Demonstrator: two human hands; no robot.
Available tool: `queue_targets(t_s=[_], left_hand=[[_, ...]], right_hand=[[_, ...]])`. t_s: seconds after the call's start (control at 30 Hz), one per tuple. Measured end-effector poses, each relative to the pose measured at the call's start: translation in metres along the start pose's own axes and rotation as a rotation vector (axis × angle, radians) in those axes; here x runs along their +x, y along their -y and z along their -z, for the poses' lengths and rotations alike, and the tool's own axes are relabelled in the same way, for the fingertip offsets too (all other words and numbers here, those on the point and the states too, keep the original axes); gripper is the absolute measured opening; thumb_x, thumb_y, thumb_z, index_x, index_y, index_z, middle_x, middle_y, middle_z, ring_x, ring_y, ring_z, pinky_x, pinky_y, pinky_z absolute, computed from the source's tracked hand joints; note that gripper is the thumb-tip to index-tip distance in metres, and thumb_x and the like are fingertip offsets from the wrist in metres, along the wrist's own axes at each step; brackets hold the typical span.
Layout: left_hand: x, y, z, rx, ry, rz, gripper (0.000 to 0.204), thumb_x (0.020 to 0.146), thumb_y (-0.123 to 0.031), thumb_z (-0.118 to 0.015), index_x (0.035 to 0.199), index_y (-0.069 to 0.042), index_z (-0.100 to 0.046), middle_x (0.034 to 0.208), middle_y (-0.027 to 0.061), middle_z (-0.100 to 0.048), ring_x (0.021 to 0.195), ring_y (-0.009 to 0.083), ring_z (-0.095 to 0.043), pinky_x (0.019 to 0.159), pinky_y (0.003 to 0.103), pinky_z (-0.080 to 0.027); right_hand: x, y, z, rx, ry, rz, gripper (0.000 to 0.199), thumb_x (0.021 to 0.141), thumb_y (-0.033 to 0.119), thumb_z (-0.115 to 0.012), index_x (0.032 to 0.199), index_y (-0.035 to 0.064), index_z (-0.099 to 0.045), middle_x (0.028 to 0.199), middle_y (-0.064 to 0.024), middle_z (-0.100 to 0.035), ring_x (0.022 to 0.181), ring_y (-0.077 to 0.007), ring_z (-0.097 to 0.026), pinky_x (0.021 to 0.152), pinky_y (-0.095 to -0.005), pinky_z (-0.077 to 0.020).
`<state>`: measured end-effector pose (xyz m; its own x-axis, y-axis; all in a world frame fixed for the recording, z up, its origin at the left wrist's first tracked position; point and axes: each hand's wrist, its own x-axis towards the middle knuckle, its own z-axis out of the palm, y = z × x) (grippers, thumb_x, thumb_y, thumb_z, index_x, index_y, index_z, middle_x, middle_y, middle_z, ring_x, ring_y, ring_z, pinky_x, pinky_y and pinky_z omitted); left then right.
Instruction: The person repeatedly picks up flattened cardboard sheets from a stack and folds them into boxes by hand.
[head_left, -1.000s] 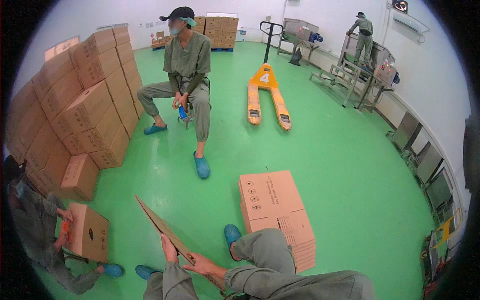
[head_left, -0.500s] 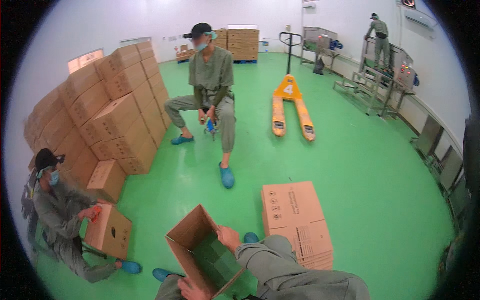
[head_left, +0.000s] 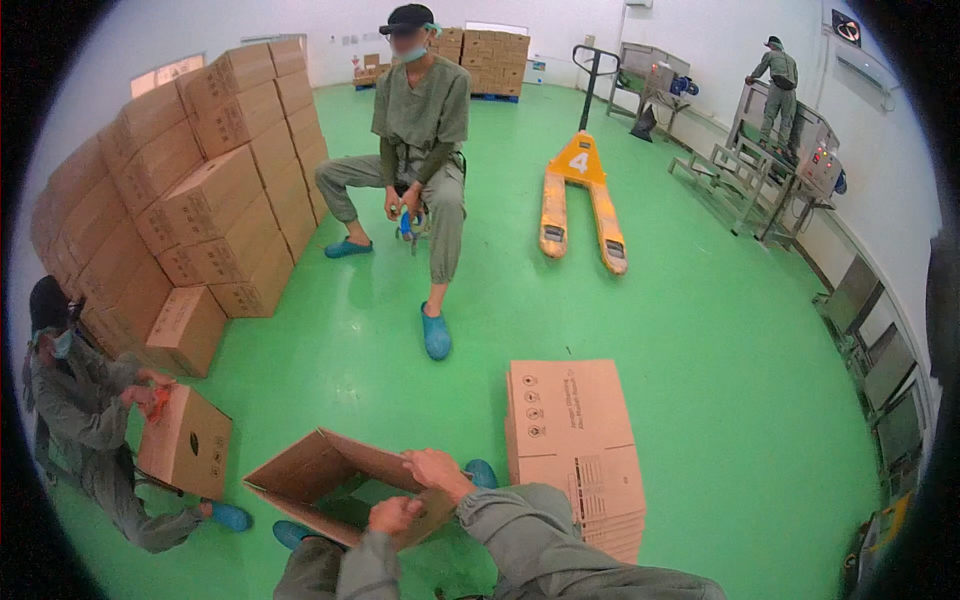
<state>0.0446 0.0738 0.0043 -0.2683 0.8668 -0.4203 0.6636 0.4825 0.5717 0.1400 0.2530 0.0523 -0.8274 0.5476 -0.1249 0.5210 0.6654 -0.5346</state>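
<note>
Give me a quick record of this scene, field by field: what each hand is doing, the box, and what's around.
left hand: grips the near edge of the open cardboard box
right hand: rests on the box's upper right edge
box state: opened out, hollow, tilted, held over the lap
flat stack: folded cartons on the green floor, to the right
left side: crouching person holding a closed box
ahead: seated person, orange pallet jack
box wall: stacked cartons at left

The glossy green floor (head_left: 700,380) carries a stack of flattened brown cardboard boxes (head_left: 575,450), a wall of stacked brown cartons (head_left: 190,200) and an orange pallet jack (head_left: 580,195).
</note>
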Motion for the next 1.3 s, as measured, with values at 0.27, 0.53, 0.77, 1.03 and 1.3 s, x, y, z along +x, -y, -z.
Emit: queue_targets(t_s=[0.27,0.53,0.77,1.03,1.3], left_hand=[[0.037,0.081,-0.119,-0.152,0.227,0.669,0.091,0.088,-0.077,-0.041,0.145,-0.006,-0.046,0.149,0.0262,-0.043,0.139,0.0401,-0.04,0.112,0.053,-0.035],[0.003,0.024,0.123,0.274,-0.913,0.216,0.1,0.08,-0.039,-0.076,0.153,-0.001,-0.021,0.158,0.027,-0.019,0.149,0.0422,-0.016,0.118,0.061,-0.012],[-0.039,-0.006,0.083,-0.032,-0.324,0.375,0.149,0.044,-0.077,-0.083,0.152,0.003,-0.019,0.159,0.0327,-0.012,0.148,0.0465,-0.014,0.111,0.066,-0.023],[-0.004,0.005,-0.042,0.33,-0.019,0.525,0.146,0.039,-0.08,-0.081,0.154,-0.007,-0.028,0.158,0.0355,0.011,0.145,0.058,0.009,0.103,0.082,-0.013],[-0.046,0.04,-0.051,0.425,-0.12,0.221,0.063,0.085,-0.042,-0.062,0.134,-0.004,-0.056,0.154,0.0227,-0.032,0.143,0.0467,-0.024,0.108,0.073,-0.019]], right_hand=[[-0.012,0.029,0.003,-0.046,-0.011,0.049,0.016,0.094,0.023,-0.055,0.104,0.0122,-0.061,0.083,-0.0165,-0.068,0.08,-0.0356,-0.069,0.065,-0.0501,-0.0539],[-0.015,0.014,-0.015,-0.16,-0.09,0.123,0.017,0.094,0.028,-0.057,0.104,0.0139,-0.06,0.088,-0.0129,-0.069,0.078,-0.0357,-0.068,0.064,-0.0487,-0.0532],[-0.014,0.034,0.006,-0.203,-0.106,0.138,0.024,0.094,0.028,-0.058,0.115,0.0167,-0.063,0.094,-0.0118,-0.069,0.081,-0.0339,-0.069,0.067,-0.0467,-0.0554],[-0.038,0.044,-0.02,-0.139,-0.112,0.158,0.038,0.097,0.031,-0.054,0.131,0.0148,-0.059,0.117,-0.0135,-0.066,0.105,-0.0347,-0.062,0.087,-0.0452,-0.0518],[-0.092,0.038,-0.118,-0.137,0.201,0.095,0.074,0.099,0.06,-0.032,0.159,0.0192,-0.015,0.164,-0.0202,-0.008,0.15,-0.043,-0.003,0.115,-0.0631,-0.0042]])
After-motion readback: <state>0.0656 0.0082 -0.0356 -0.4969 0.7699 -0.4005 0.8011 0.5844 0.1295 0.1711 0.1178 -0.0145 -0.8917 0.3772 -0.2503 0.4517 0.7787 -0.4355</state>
